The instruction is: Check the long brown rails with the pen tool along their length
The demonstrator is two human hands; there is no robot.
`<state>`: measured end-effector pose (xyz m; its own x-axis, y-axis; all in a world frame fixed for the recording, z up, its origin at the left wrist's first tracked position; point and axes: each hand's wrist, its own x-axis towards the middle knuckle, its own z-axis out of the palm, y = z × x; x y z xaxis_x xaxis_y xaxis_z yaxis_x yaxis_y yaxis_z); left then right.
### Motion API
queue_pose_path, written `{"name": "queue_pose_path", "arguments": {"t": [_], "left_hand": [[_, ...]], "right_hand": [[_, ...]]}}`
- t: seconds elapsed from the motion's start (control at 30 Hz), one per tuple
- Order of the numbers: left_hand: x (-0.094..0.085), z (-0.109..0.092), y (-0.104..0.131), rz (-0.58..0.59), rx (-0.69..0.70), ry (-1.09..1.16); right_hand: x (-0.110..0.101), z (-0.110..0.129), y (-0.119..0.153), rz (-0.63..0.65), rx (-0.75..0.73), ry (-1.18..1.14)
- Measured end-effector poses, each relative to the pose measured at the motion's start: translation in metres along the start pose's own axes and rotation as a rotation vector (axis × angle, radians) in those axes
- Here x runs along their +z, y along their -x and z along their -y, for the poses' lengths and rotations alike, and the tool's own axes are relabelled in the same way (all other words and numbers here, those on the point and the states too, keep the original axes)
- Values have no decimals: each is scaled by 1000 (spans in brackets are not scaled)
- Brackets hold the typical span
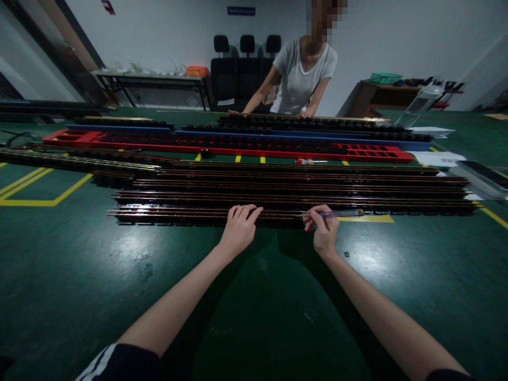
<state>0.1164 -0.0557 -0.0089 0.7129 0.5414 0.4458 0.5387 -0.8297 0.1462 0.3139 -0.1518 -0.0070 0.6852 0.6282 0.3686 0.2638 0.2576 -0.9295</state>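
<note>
- Fingers of the left hand (239,227) lie spread and flat, apart from one another, pressing down on the nearest rail (178,212) of a long stack of dark, copper-edged rails on the green table (99,275).
- Fingers of the right hand (325,230) are curled together and clamped on a clear-handled screwdriver (337,214), which lies almost level along the same rail, its far end pointing to the right.
- Both hands sit at the near edge of the stack, just beside each other, with the rail running under them from left to right (the spot where the tool meets the rail is hidden behind the fingers).
- To do this well, I judge that the flat hand should keep the rail from sliding while the tool is worked gently, held low and in line with the rail so it does not slip off.
- Beyond the stack lie a red tray (222,143) and a blue tray (278,132), both holding rows of small dark parts.
- Across the table a person in a white shirt (301,74) rests both hands on the far rails.
- On the back wall hangs a blue sign (241,10); its writing is too small to read, and no brand or label shows on the rails or the tool.
</note>
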Motion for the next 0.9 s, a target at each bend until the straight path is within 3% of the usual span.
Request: {"name": "queue_pose_path", "arguments": {"t": [0.67,0.9], "left_hand": [[-1,-1,0,-29,9,-42],[-1,-1,0,-140,-162,-114]], "right_hand": [[-3,2,-4,-56,-19,-63],[-6,-1,-6,-159,-25,-46]]}}
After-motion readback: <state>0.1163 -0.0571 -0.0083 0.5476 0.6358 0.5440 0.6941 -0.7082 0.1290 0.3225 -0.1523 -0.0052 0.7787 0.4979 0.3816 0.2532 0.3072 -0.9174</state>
